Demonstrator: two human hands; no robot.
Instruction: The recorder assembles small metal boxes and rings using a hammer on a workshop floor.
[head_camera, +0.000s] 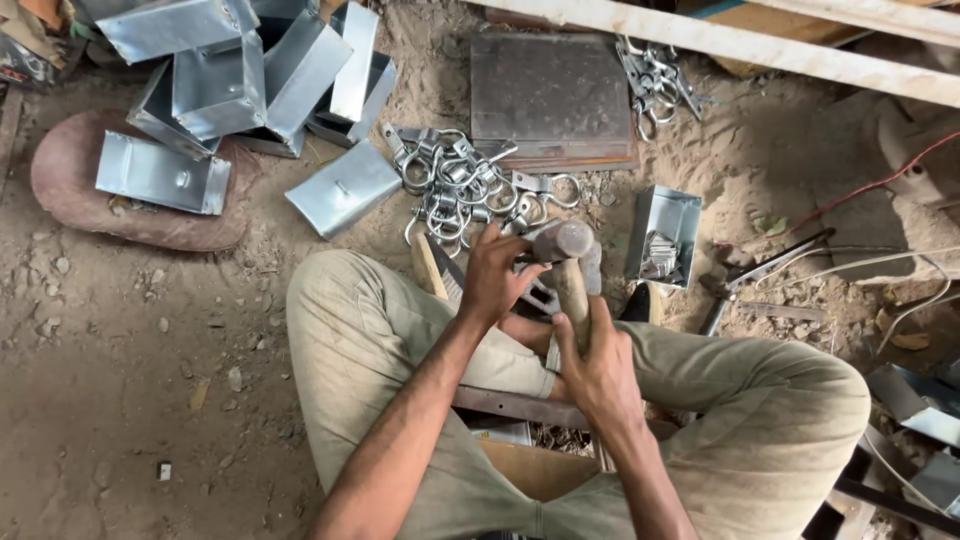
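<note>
The right hand (598, 362) is clenched around the wooden handle of a hammer (568, 262), whose round steel head sits just above the person's knees, near the middle of the scene. The left hand (497, 275) has its fingers curled on a small metal piece (540, 297) directly under the hammer head; what exactly it pinches is partly hidden.

Just beyond the hands lies a heap of ring clamps (455, 185) on the sandy ground. To the right of the hammer stands a small open metal box (665, 235) holding a bundle of short shiny metal parts. At far left, open galvanised sheet-metal boxes (225, 75) are piled loosely, showing nothing inside. A flat dark steel plate (550, 95) lies far centre, with a second cluster of clamps (655, 80) beside it.
</note>
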